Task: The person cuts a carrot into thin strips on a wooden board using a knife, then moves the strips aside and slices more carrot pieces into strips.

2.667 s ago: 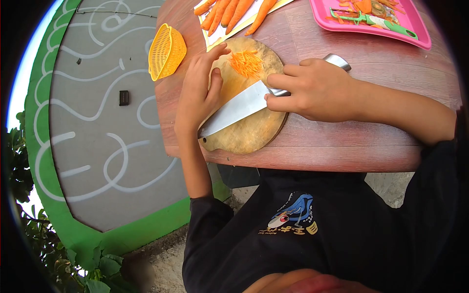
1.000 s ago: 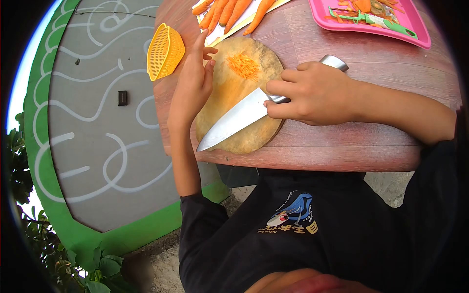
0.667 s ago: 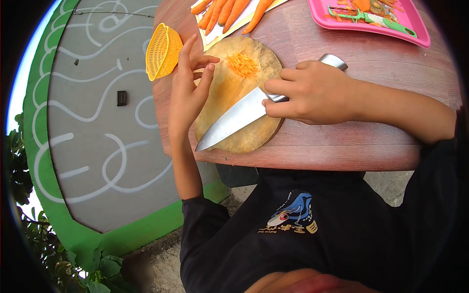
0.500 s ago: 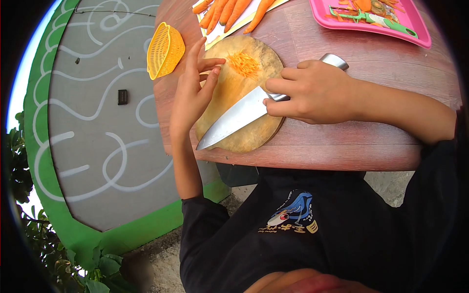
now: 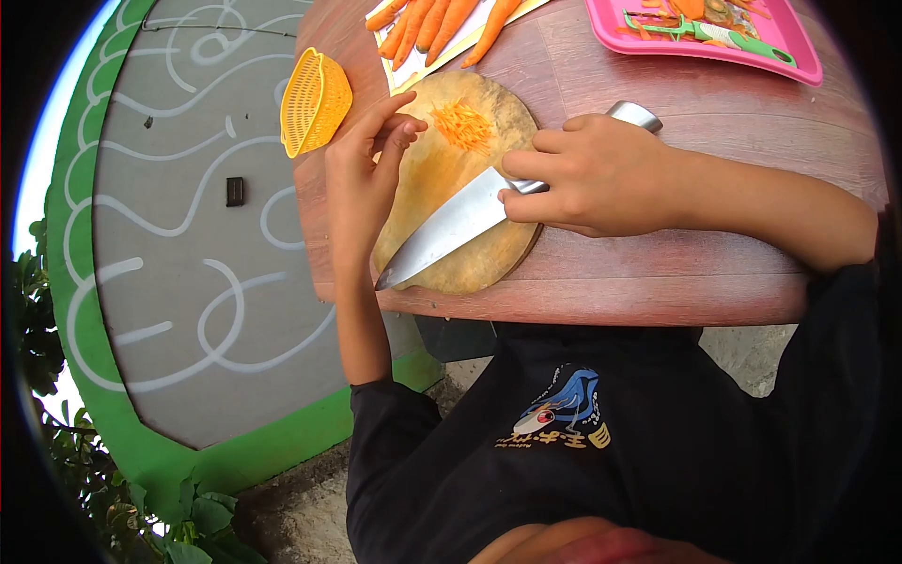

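My right hand is closed round the handle of a large kitchen knife. Its broad blade lies low over the round wooden cutting board, with the tip pointing left toward the board's near edge. My left hand is raised over the board's left side, fingers apart and loosely bent, with nothing seen between them. To the right of those fingertips sits a small heap of finely shredded carrot on the board.
Whole carrots lie on a paper behind the board. A yellow plastic basket stands at the table's left edge. At the back right, a pink tray holds peelings and a green-handled peeler. The wooden table has a curved edge.
My left hand's fingers have bent in, with the raised index finger coming down. The knife and my right hand hold nearly the same place on the board. The view has shifted slightly.
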Action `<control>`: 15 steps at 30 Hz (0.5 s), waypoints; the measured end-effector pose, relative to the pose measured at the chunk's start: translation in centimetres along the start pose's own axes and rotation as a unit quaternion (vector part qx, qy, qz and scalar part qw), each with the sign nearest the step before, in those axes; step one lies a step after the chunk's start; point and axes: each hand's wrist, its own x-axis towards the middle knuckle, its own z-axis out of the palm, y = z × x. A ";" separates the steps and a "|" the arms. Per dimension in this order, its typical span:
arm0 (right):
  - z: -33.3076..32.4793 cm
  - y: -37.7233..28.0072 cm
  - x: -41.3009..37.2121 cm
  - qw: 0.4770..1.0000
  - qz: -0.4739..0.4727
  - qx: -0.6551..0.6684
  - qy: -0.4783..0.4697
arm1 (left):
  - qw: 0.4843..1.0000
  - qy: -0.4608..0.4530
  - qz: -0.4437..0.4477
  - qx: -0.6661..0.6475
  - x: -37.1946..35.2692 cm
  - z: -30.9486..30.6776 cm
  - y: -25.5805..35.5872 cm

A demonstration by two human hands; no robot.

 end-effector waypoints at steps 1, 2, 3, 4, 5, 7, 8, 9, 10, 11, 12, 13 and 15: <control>0.0 0.0 0.0 1.000 -0.005 -0.010 0.010 | 1.000 0.008 0.009 -0.029 0.0 0.2 -0.2; 0.1 0.0 0.0 1.000 -0.005 -0.010 0.010 | 1.000 0.008 0.009 -0.029 0.1 0.3 -0.4; 0.1 0.0 0.0 1.000 -0.004 -0.012 0.009 | 0.999 0.021 0.022 -0.037 0.1 0.5 -0.5; 0.1 0.0 0.0 1.000 -0.002 -0.013 0.008 | 0.998 0.035 0.035 -0.046 0.1 0.6 -0.6; 0.1 0.0 0.0 1.000 -0.002 -0.013 0.007 | 0.998 0.035 0.035 -0.046 0.2 0.6 -0.6; 0.0 0.0 0.0 1.000 -0.001 -0.010 0.005 | 0.998 0.026 0.060 -0.011 0.2 0.6 -0.4; 0.1 0.0 0.0 1.000 -0.002 -0.010 0.003 | 0.998 0.027 0.059 -0.013 0.3 0.6 -0.2; 0.2 0.0 0.0 1.000 -0.002 -0.013 0.011 | 0.999 0.007 0.048 0.018 0.3 0.4 0.3; 0.2 0.1 0.0 1.000 -0.007 -0.017 0.016 | 0.998 -0.008 0.036 0.047 0.2 0.4 0.5; 0.1 0.2 0.1 0.999 -0.026 -0.022 0.008 | 0.999 0.012 0.030 0.041 0.1 0.3 0.5; 0.0 0.0 0.2 1.000 -0.007 -0.013 -0.003 | 0.999 -0.012 0.045 0.001 0.3 0.2 0.3; -0.2 -0.1 0.3 1.000 0.006 -0.004 -0.017 | 0.997 -0.030 0.059 -0.040 0.3 0.0 0.0; -0.5 -0.4 0.7 0.999 -0.036 -0.012 -0.004 | 0.995 -0.004 0.070 -0.068 0.4 -0.7 -0.6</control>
